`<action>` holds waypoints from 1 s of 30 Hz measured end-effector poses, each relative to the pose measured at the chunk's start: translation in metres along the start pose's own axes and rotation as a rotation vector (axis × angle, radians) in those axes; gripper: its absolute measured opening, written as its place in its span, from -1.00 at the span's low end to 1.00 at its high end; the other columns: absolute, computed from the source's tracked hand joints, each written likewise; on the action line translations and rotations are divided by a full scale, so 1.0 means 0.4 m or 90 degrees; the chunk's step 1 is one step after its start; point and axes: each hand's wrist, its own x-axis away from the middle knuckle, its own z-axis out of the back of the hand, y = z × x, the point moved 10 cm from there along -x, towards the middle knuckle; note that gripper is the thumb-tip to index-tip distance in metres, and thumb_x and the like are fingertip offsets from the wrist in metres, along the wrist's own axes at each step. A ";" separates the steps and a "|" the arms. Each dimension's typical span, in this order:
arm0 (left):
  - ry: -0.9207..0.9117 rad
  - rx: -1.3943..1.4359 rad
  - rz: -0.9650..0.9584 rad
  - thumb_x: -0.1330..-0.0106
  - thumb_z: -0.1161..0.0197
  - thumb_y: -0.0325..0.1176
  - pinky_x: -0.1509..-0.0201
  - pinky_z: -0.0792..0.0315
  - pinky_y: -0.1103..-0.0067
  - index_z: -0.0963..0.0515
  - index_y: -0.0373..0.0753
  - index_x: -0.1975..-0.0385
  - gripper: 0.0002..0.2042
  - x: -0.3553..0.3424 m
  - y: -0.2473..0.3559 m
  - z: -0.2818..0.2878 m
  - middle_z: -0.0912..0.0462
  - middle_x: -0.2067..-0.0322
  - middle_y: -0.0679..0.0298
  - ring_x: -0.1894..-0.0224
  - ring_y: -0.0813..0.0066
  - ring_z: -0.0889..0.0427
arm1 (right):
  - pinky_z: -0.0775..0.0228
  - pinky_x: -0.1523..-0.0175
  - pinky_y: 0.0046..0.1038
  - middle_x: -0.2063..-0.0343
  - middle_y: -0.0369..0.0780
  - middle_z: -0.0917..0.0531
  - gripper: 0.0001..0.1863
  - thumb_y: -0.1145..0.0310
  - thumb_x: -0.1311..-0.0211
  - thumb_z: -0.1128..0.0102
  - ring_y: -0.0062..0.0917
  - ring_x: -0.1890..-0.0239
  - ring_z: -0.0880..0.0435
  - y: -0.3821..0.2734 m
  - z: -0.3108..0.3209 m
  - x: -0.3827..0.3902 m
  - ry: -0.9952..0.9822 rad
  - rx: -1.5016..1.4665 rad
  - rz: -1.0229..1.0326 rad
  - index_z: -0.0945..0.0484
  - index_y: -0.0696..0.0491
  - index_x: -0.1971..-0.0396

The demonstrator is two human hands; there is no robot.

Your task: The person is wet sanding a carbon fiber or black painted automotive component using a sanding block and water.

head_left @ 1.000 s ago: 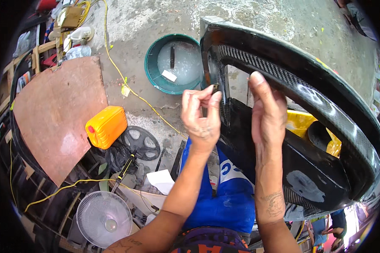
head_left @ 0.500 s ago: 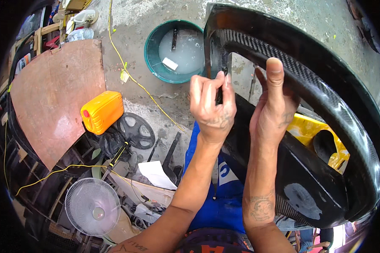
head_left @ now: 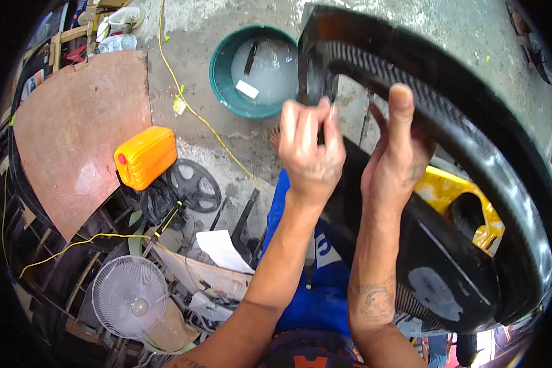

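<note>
A large glossy black carbon-fibre panel (head_left: 472, 132), curved like a car body part with a big opening, fills the right side. My left hand (head_left: 313, 144) is closed in a pinch at the opening's left inner edge. Whatever lies between its fingertips is hidden and slightly blurred. My right hand (head_left: 395, 153) is at the opening with its thumb pointing up, holding the panel by the inner rim; some of its fingers are out of sight behind it. A dull grey patch (head_left: 435, 293) marks the panel's lower face.
Beyond my left hand stands a green tub (head_left: 218, 92) of cloudy water with a white block (head_left: 246, 89) and a dark strip (head_left: 250, 58). Leftward are an orange jerrycan (head_left: 146, 156), a brown board (head_left: 73, 135), a yellow cord (head_left: 196, 116) and a fan (head_left: 129, 297). Yellow sheeting (head_left: 451, 184) shows through the panel.
My left hand has shifted slightly along the panel's inner edge and is more blurred. The right hand keeps its place on the panel. The surroundings have shifted slightly in view.
</note>
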 end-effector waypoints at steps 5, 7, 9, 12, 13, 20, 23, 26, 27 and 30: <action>-0.020 0.000 0.002 -0.22 -0.38 -0.67 0.50 -0.42 0.52 -0.57 -0.39 0.39 -0.90 -0.010 -0.010 -0.022 -0.50 0.47 0.16 0.51 0.37 -0.50 | -0.57 -0.06 -0.33 0.03 -0.33 -0.65 -0.56 0.21 -0.28 -0.49 -0.60 0.01 -0.64 0.014 0.006 -0.019 -0.014 0.025 0.026 -0.57 0.03 -0.07; -0.019 -0.024 0.016 -0.22 -0.39 -0.65 0.48 -0.43 0.52 -0.58 -0.39 0.36 -0.89 0.005 -0.011 0.003 -0.50 0.47 0.16 0.51 0.35 -0.50 | -0.57 -0.06 -0.32 0.05 -0.34 -0.65 -0.57 0.22 -0.28 -0.49 -0.61 0.01 -0.63 0.014 0.010 -0.002 -0.017 0.053 0.039 -0.58 0.02 -0.06; -0.031 0.004 0.052 -0.24 -0.39 -0.62 0.47 -0.40 0.50 -0.57 -0.38 0.39 -0.90 0.047 -0.026 0.005 -0.49 0.48 0.17 0.53 0.37 -0.48 | -0.55 -0.09 -0.32 0.06 -0.35 -0.66 -0.58 0.22 -0.28 -0.48 -0.62 0.02 -0.63 0.022 0.015 -0.001 -0.005 0.019 0.037 -0.58 0.02 -0.06; -0.020 -0.013 0.006 -0.30 -0.37 -0.57 0.47 -0.36 0.53 -0.60 -0.37 0.38 -0.93 -0.010 -0.017 0.004 -0.49 0.46 0.17 0.53 0.42 -0.45 | -0.53 -0.12 -0.32 0.06 -0.34 -0.67 -0.57 0.21 -0.29 -0.48 -0.61 -0.01 -0.63 0.017 -0.001 -0.003 -0.039 -0.008 0.024 -0.57 0.02 -0.06; -0.009 -0.004 0.037 -0.32 -0.37 -0.55 0.46 -0.34 0.58 -0.62 -0.37 0.35 -0.94 -0.041 -0.026 0.014 -0.49 0.45 0.22 0.52 0.50 -0.44 | -0.55 -0.09 -0.32 0.08 -0.34 -0.68 -0.61 0.20 -0.28 -0.49 -0.61 0.01 -0.65 0.010 -0.002 0.003 -0.028 0.002 0.002 -0.59 0.01 -0.02; -0.033 0.102 0.200 -0.27 -0.43 -0.54 0.45 -0.41 0.63 -0.63 -0.36 0.18 -0.83 0.048 -0.047 0.025 -0.49 0.37 0.24 0.45 0.54 -0.51 | -0.38 -0.09 -0.54 0.15 -0.28 -0.67 -0.60 0.25 -0.20 -0.57 -0.60 0.13 -0.58 0.012 0.004 -0.010 0.012 -0.060 0.022 -0.63 0.16 0.11; -0.011 0.034 0.116 -0.26 -0.42 -0.60 0.45 -0.38 0.63 -0.60 -0.39 0.29 -0.88 0.026 -0.033 0.019 -0.49 0.42 0.27 0.50 0.58 -0.48 | -0.38 -0.09 -0.55 0.17 -0.28 -0.66 -0.58 0.22 -0.18 -0.59 -0.61 0.14 -0.57 0.018 0.006 0.001 0.017 -0.045 0.002 -0.62 0.17 0.14; -0.003 -0.025 0.071 -0.25 -0.41 -0.61 0.49 -0.33 0.57 -0.56 -0.37 0.38 -0.88 0.022 -0.019 0.010 -0.47 0.45 0.25 0.56 0.54 -0.40 | -0.38 -0.08 -0.54 0.16 -0.28 -0.66 -0.57 0.22 -0.18 -0.58 -0.61 0.13 -0.57 0.013 0.004 0.000 0.009 -0.037 0.001 -0.62 0.18 0.12; 0.001 -0.018 0.065 -0.25 -0.41 -0.62 0.50 -0.33 0.57 -0.56 -0.37 0.38 -0.88 0.024 -0.018 0.009 -0.47 0.45 0.24 0.56 0.53 -0.40 | -0.38 -0.08 -0.53 0.14 -0.27 -0.67 -0.57 0.23 -0.19 -0.58 -0.60 0.13 -0.57 0.005 0.005 0.000 0.006 -0.040 0.011 -0.62 0.18 0.10; 0.003 -0.020 0.060 -0.25 -0.40 -0.61 0.50 -0.34 0.53 -0.56 -0.36 0.39 -0.88 0.016 -0.025 0.003 -0.48 0.46 0.20 0.56 0.46 -0.43 | -0.38 -0.08 -0.50 0.14 -0.27 -0.68 -0.61 0.24 -0.21 -0.56 -0.58 0.11 -0.59 0.003 0.004 0.002 0.036 -0.054 0.050 -0.64 0.17 0.12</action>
